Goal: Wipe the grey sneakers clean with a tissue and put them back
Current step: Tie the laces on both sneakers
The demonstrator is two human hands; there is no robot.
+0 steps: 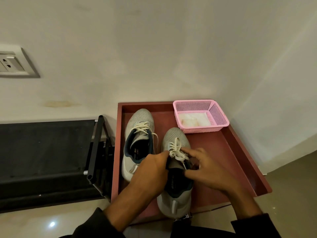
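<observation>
Left hand [152,170] and right hand [207,167] both pinch the near sneaker's [176,200] tongue, fingers curled.

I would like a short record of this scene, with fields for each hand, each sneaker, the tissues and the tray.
left hand: grips the collar of the near sneaker at its left side
right hand: fingers at the laces and tongue of the same sneaker
near sneaker: grey, on the tray, heel toward the person
far sneaker: grey, untouched, at the tray's left side
tissues: white, inside the pink basket
tray: red, holds both sneakers and the basket
</observation>
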